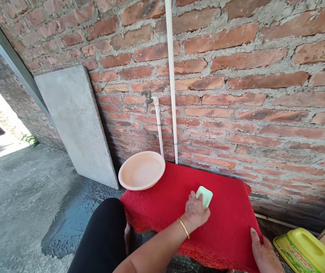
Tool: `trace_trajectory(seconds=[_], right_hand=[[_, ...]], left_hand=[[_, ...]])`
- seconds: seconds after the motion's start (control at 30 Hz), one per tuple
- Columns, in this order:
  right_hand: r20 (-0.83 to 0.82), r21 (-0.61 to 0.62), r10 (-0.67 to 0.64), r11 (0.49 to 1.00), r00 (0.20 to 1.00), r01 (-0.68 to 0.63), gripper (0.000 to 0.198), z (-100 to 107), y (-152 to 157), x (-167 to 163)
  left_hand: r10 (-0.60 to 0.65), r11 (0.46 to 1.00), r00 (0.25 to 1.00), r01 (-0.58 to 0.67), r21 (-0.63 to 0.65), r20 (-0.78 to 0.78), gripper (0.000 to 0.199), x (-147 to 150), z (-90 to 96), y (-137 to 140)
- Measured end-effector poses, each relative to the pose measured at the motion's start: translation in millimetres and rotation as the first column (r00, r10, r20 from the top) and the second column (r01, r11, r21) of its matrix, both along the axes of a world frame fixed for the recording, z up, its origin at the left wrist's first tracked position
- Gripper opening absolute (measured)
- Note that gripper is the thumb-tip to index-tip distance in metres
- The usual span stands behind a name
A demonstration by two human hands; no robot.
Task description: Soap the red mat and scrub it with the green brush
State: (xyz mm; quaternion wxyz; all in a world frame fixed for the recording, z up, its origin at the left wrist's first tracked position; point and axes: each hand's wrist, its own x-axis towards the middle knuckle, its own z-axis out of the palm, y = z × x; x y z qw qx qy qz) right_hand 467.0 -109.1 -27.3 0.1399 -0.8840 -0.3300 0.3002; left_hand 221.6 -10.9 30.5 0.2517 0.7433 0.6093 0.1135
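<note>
My left hand point(195, 210), with a gold bangle at its wrist, grips a pale green bar of soap point(205, 196). It holds the bar against or just above the red cloth point(222, 216), which is spread over a low table-like surface. Part of the soap is covered by my fingers. At the cloth's right edge, my right hand point(263, 252) is closed round the border, thumb on top; its other fingers are hidden. A pale pink basin point(142, 172) rests at the far left corner of the cloth, tilted slightly.
A tap point(147, 100) on a white pipe stands above the basin, before a brick wall point(236, 83). One grey slab point(74, 121) leans at the left. Wet concrete point(68, 223) lies below it. At lower right is a yellow jug point(307, 250).
</note>
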Motion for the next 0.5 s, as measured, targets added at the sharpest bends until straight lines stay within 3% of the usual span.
trace_trajectory(seconds=[0.1, 0.2, 0.37, 0.43, 0.5], right_hand=[[0.003, -0.001, 0.000, 1.000, 1.000, 0.000, 0.099, -3.7, 0.6, 1.4], [-0.003, -0.013, -0.004, 1.000, 1.000, 0.004, 0.102, -6.1, 1.2, 1.4], [-0.016, -0.014, -0.006, 1.000, 1.000, 0.006, 0.101, -6.3, 1.7, 1.3], [-0.028, -0.011, -0.012, 1.000, 1.000, 0.011, 0.102, -5.7, 1.7, 1.6], [-0.026, -0.005, -0.018, 1.000, 1.000, 0.018, 0.103, -5.2, 1.5, 2.2]], left_hand=[[-0.017, 1.000, 0.999, 0.016, 0.010, 0.048, 0.062, 1.0, 5.2, 1.6], [0.163, 0.985, 0.987, -0.162, 0.058, -0.005, 0.057, -30.2, 13.5, 26.2], [0.446, 0.893, 0.889, -0.434, 0.122, -0.106, 0.055, -86.2, 18.2, 72.3], [0.488, 0.872, 0.864, -0.475, 0.120, -0.128, 0.054, -87.8, 15.1, 77.4], [0.466, 0.884, 0.874, -0.453, 0.112, -0.141, 0.056, -74.3, 9.7, 72.3]])
